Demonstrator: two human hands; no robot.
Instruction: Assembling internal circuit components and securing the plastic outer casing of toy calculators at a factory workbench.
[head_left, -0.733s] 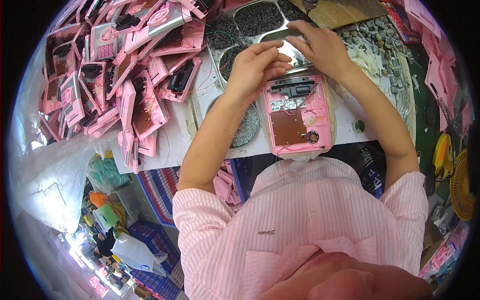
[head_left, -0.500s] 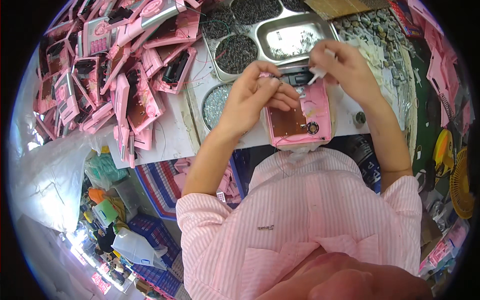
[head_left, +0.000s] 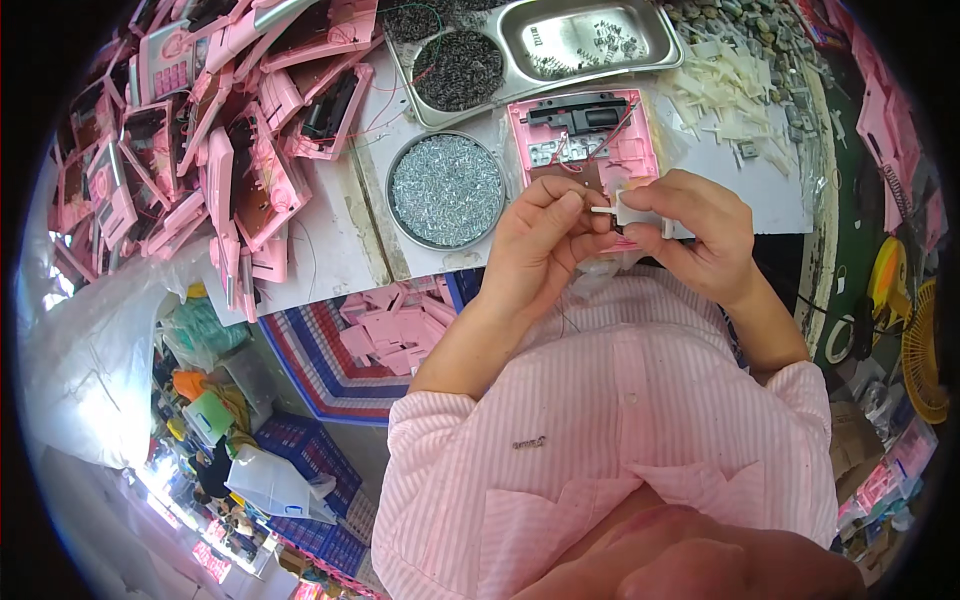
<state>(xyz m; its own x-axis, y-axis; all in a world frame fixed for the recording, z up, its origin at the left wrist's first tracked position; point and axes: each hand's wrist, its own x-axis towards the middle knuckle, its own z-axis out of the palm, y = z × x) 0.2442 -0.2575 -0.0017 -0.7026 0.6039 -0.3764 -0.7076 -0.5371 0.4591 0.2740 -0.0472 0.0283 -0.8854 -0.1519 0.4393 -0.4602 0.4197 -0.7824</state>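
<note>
My right hand (head_left: pixel 705 225) pinches a white plastic part (head_left: pixel 634 208) with a thin pin that points toward my left hand. My left hand (head_left: pixel 545 238) has its thumb and fingertips pressed together beside that pin. Whatever small thing they grip is too small to make out. Below both hands lies a pink plastic housing (head_left: pixel 641 117), open side up, on the table edge. A black mechanism (head_left: pixel 585 116), a metal plate (head_left: pixel 562 150) and thin wires show inside it. My hands hide its near half.
Left of the housing stands a round tin of small silvery pieces (head_left: pixel 447 190). Behind is a metal tray (head_left: pixel 590 72) with dark springs. White plastic parts (head_left: pixel 735 85) lie piled at right, pink housings (head_left: pixel 190 150) at left. A striped basket (head_left: pixel 300 350) sits below the table.
Both hands have come nearer to me and together, bringing the white plastic part beside my left fingertips. The far end of the housing is uncovered. The view has shifted slightly.
</note>
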